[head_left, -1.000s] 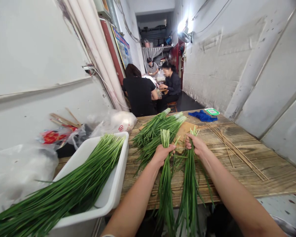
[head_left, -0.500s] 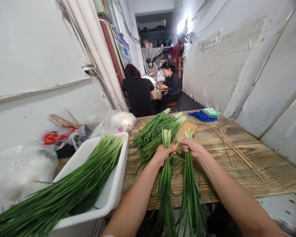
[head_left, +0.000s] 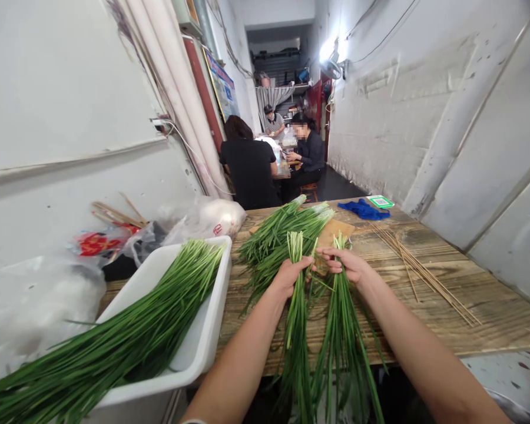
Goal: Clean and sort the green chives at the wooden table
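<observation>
Two bunches of green stalks, a left bunch [head_left: 297, 318] and a right bunch [head_left: 341, 306], are held over the near edge of the counter [head_left: 450, 253].

The left bunch is gripped by the closed fingers of the left hand [head_left: 291, 277]; the right bunch is held in the right hand [head_left: 347, 264], whose foremost fingers have been straightened toward the left, so the bunches are kept separate yet handled close together; whether the hands are touching cannot be told. Compared with a second ago, the gap between hands has been narrowed and the right bunch's leaves have been fanned wider, while the left bunch is little altered.
</observation>
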### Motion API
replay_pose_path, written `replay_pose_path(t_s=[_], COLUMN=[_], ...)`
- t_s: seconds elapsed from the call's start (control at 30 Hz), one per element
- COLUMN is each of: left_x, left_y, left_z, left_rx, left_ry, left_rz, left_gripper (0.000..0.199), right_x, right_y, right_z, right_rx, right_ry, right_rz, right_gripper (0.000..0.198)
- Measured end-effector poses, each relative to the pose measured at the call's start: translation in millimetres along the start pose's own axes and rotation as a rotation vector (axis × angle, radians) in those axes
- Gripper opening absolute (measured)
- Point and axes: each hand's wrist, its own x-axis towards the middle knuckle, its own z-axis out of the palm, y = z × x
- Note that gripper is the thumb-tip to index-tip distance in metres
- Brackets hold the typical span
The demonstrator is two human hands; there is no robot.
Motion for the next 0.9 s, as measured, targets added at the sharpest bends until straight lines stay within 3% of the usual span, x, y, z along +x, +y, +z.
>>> replay_pose_path(t_s=[0.1,0.2,0.4,0.6,0.8,0.9], left_x=[-1,-2,-5,-6,-10,-12], left_y=[2,3,2,2,4,2], left_z=[1,2,6,5,5,6], left_rx=[-0.062,-0.063,0.014,-0.027,0.073,0.089], left_ry=[-0.037,-0.019,-0.010,-0.068,-0.283,-0.339], left_rz=[0.001,0.010,0.006,-0.144,-0.172,-0.192], left_gripper=[0.040,0.041,0.036,0.027,0.032,0.037], right_x=[1,2,-1,0,-4,-3], right_y=[3,6,12,4,11,17], right_z=[0,1,11,9,11,12], right_rx=[-0.035,-0.033,-0.076,0.016,-0.124,-0.175], right_ry=[0.076,0.155,-0.001,0.267,0.066,0.080], right_rz=[-0.025,-0.061,-0.092,-0.086,-0.136,-0.152], right_gripper=[0.012,0.027,0.029,0.026,0.036,0.040])
